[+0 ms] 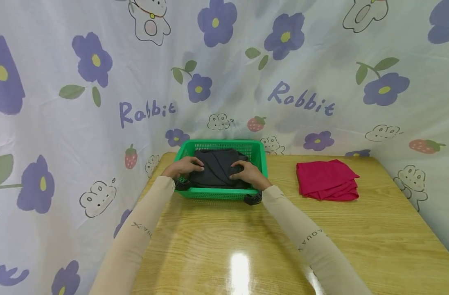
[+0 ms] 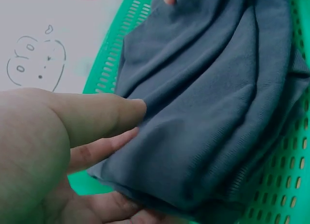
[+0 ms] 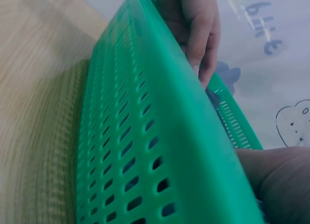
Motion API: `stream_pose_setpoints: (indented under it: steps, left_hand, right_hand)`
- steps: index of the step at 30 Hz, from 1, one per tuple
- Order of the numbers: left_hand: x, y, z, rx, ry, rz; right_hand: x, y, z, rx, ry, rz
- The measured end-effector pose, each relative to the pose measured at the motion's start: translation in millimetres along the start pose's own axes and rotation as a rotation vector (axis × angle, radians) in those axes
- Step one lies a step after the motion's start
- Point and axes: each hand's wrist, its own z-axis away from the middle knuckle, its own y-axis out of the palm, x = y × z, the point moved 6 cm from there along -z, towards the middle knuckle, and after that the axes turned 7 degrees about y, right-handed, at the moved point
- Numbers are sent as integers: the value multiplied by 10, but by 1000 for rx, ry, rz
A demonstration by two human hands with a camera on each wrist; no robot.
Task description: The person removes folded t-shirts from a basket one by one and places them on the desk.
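Note:
A folded dark grey garment [image 1: 218,166] lies inside a green plastic basket [image 1: 217,192]. My left hand [image 1: 185,164] is at the garment's left side. In the left wrist view, its straight thumb [image 2: 104,115] rests over the cloth while lower fingers reach beneath the cloth's edge. From the right, my right hand [image 1: 249,173] touches the garment with thumb and fingers spread apart. The basket's wall hides most of the garment in the right wrist view, where the left hand [image 3: 201,30] shows beyond the rim.
A folded red cloth [image 1: 327,180] lies on the wooden table [image 1: 209,241], right of the basket. A printed fabric curtain [image 1: 228,94] hangs close behind the basket and along both sides of the table.

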Motion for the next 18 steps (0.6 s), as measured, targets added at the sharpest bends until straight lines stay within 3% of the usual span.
stream_pose_setpoints:
  steps: [6, 18]
  left_hand:
    - [-27, 17, -25, 6, 18, -13]
    - [-51, -27, -12, -42, 47, 57]
  right_hand:
    - [9, -15, -5, -38, -3, 2]
    - [74, -81, 20, -70, -39, -52]
